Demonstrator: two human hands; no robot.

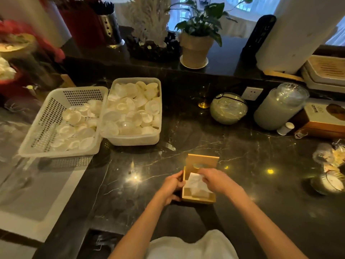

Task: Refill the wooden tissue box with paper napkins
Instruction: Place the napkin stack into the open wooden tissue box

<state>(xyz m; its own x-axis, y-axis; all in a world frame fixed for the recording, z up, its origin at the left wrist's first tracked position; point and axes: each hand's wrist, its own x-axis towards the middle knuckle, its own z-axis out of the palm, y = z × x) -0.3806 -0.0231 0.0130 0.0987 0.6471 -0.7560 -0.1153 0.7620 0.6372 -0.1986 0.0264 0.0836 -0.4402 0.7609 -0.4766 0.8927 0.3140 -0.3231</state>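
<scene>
Here, in the lower middle of the frame, the wooden tissue box [198,197] stands open on the dark marble counter [261,174]. Its lid [202,162] is raised at the far side of the box. White paper napkins [197,184] lie inside the box. The left hand [170,187] grips the left wall of the box, with the fingers curled around it. The right hand [216,179] rests over the napkins, and its fingers pinch the top one. In the left half of the frame a white perforated basket [46,116] and a clear plastic tub [134,140] stand touching, both filled with pale round shells. A potted plant [196,47] stands in the upper middle.
</scene>
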